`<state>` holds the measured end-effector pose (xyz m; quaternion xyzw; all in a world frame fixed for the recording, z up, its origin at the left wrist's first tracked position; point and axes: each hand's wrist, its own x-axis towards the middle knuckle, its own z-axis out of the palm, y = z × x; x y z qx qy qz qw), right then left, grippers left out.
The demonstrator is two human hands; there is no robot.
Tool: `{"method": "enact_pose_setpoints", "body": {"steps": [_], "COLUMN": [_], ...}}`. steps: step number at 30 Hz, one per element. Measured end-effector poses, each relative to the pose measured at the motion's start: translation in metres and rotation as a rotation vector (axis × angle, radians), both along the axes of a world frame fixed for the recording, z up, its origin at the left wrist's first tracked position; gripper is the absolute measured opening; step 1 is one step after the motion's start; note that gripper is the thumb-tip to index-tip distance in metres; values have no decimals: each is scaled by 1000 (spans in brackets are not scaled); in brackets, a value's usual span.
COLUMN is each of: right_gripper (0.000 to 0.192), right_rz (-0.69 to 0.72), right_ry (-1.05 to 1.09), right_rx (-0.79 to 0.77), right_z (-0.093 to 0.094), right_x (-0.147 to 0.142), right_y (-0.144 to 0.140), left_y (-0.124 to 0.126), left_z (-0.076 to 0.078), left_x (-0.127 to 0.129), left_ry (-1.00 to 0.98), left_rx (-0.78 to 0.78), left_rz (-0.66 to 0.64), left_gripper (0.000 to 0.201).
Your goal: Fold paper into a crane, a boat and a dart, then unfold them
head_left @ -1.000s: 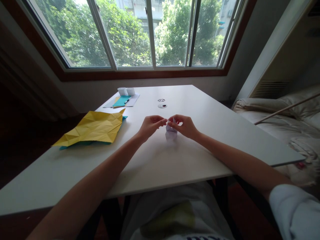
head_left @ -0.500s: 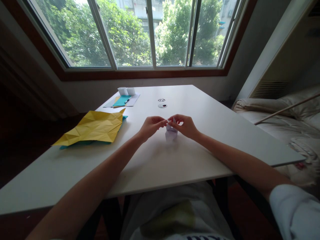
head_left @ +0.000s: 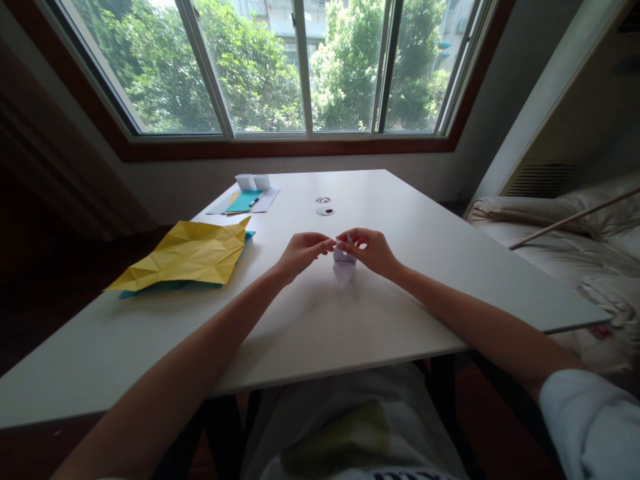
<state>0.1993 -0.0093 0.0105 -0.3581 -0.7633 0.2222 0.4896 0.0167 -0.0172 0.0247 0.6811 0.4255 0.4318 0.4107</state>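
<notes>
Near the middle of the white table (head_left: 300,320), a small piece of folded pale paper (head_left: 344,267) hangs just above or on the tabletop; I cannot tell which. My right hand (head_left: 367,250) pinches its upper part between thumb and fingers, and a pointed tip of paper shows by the fingers. From the left, my left hand (head_left: 309,252) meets it with thumb and fingertips closed together at the paper's top edge. The fingertips of both hands almost touch and hide what lies between them.
Creased yellow paper (head_left: 185,257) lies over teal paper (head_left: 173,287) on the left. Behind it are flat sheets, a teal sheet (head_left: 244,201), a pen (head_left: 255,200) and two white containers (head_left: 253,183). Two round dark-rimmed pieces (head_left: 325,211) lie beyond my hands.
The folded paper has tilted slightly and its lower part has shifted a little to the right. Both hands stay almost where they were.
</notes>
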Motion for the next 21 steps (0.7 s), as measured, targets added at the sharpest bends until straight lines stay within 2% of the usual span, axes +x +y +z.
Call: {"method": "enact_pose_setpoints", "body": {"steps": [21], "right_gripper": [26], "right_rz": [12], "right_ry": [-3], "right_rx": [-5], "right_z": [0], "right_x": [0], "right_y": [0], "left_y": [0], "left_z": [0], "left_x": [2], "left_ry": [-42], "left_rx": [59], "left_rz": [19], "left_gripper": [26]}}
